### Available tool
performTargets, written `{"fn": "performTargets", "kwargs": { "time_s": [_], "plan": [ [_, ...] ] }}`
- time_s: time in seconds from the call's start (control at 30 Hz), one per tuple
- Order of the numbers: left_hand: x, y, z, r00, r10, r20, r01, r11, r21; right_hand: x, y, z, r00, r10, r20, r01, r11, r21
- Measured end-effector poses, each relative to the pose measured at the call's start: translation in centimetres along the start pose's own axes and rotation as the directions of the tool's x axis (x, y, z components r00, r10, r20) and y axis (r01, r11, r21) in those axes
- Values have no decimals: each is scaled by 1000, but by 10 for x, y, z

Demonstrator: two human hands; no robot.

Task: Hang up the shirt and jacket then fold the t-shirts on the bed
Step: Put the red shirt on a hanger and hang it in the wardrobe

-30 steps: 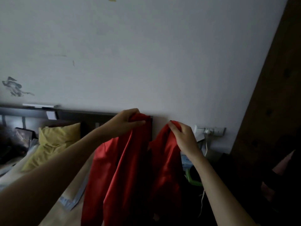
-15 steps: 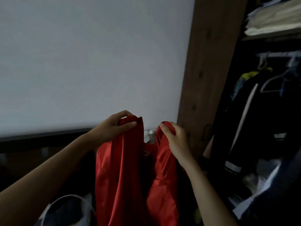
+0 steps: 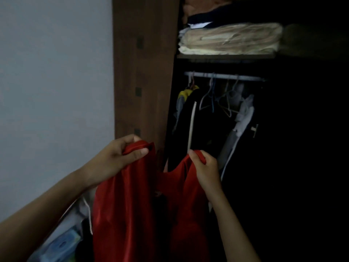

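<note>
Head view: both hands hold a red satin shirt up in front of an open wardrobe. Left hand grip closed on the shirt's left shoulder edge, thumb on top, fabric bunched between thumb and fingers. Right hand grip closed on the right shoulder edge, fingers curled over the cloth. Shirt hangs down from both grips in two panels, neckline dipping between the hands, lower part running out of frame at the bottom. Shirt is in the air, just in front of the wardrobe's brown wooden side panel and the dark opening, on no hanger.

Inside the wardrobe a metal rail runs across near the top with several empty wire hangers on it; a dark garment with a white stripe hangs at the left, yellow piece above it, pale grey garment to the right. Shelf above the rail carries folded cream bedding, dark folded item on top of it. Grey wall to the left. Bottom left a blue-green packet, blurred, cannot tell what it is
</note>
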State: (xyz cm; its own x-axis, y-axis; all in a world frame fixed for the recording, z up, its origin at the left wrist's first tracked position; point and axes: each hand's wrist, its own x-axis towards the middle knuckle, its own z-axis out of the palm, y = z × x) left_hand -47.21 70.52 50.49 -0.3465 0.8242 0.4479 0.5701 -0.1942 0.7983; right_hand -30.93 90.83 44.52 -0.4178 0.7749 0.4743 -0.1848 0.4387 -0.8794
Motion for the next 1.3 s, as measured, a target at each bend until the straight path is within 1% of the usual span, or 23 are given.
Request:
{"fn": "performTargets", "kwargs": {
  "time_s": [0.13, 0.3, 0.37, 0.43, 0.47, 0.5, 0.53, 0.57, 0.6, 0.63, 0.67, 0.7, 0.73, 0.77, 0.8, 0.83, 0.9, 0.93, 1.0, 1.03, 1.1, 1.2, 1.3],
  "plan": [
    [36, -11, -1, 995, 74, 69, -72, 997, -29, 7, -1, -17, 997, 6, -75, -14, 994, -107],
    [77, -28, 10, 981, 139, 138, -119, 983, -141, 31, 13, -32, 982, 25, -188, -64, 978, -200],
    [93, -36, 12, 976, 157, 148, -136, 980, -146, 45, 23, -36, 975, 38, -219, -89, 970, -228],
    [111, -46, 10, 964, 205, 170, -189, 977, -102, 61, 36, -40, 974, 62, -220, -118, 960, -254],
    [121, -55, 8, 952, 255, 169, -253, 967, -36, 70, 43, -42, 974, 69, -217, -126, 957, -261],
    [132, -64, 5, 932, 331, 145, -348, 931, 114, 79, 50, -45, 973, 73, -219, -131, 956, -262],
    [144, -74, 1, 898, 426, 109, -436, 834, 339, 88, 55, -47, 972, 68, -226, -127, 958, -258],
    [155, -82, -3, 860, 504, 76, -452, 686, 570, 97, 61, -49, 970, 60, -237, -121, 960, -252],
    [165, -88, -6, 829, 556, 51, -410, 544, 732, 107, 65, -52, 968, 48, -248, -111, 963, -245],
    [174, -88, -10, 830, 557, 26, -349, 483, 803, 116, 69, -55, 965, 38, -258, -101, 966, -236],
    [183, -88, -13, 854, 520, 2, -293, 477, 828, 126, 73, -58, 963, 26, -268, -89, 970, -228],
    [194, -88, -15, 884, 466, -30, -242, 513, 824, 136, 75, -62, 959, 12, -282, -77, 972, -222],
    [205, -89, -16, 904, 422, -70, -197, 556, 808, 146, 77, -66, 955, -7, -297, -61, 974, -220],
    [218, -90, -17, 907, 407, -109, -174, 597, 783, 155, 78, -70, 951, -23, -310, -46, 976, -214],
    [229, -88, -17, 907, 399, -135, -177, 651, 738, 163, 79, -75, 948, -32, -316, -35, 978, -206],
    [240, -84, -16, 916, 374, -143, -193, 726, 660, 170, 80, -80, 949, -31, -315, -32, 981, -193],
    [262, -81, -7, 947, 294, -129, -220, 888, 404, 181, 84, -91, 960, -15, -280, -43, 979, -199],
    [273, -79, 1, 955, 268, -129, -223, 932, 285, 186, 87, -97, 969, 4, -248, -61, 973, -223],
    [295, -75, 18, 969, 206, -138, -198, 978, 71, 194, 93, -106, 981, 72, -178, -118, 956, -268],
    [305, -74, 27, 979, 152, -133, -159, 986, -49, 197, 97, -109, 982, 116, -147, -153, 951, -267],
    [323, -68, 43, 992, 52, -112, -81, 958, -275, 202, 102, -113, 976, 199, -85, -215, 935, -283],
    [347, -60, 56, 989, 31, -145, -85, 919, -385, 216, 103, -116, 944, 331, 17, -295, 864, -408],
    [361, -53, 63, 982, -103, -161, -12, 808, -589, 234, 85, -108, 871, 485, 77, -368, 748, -552]
  ]
}}
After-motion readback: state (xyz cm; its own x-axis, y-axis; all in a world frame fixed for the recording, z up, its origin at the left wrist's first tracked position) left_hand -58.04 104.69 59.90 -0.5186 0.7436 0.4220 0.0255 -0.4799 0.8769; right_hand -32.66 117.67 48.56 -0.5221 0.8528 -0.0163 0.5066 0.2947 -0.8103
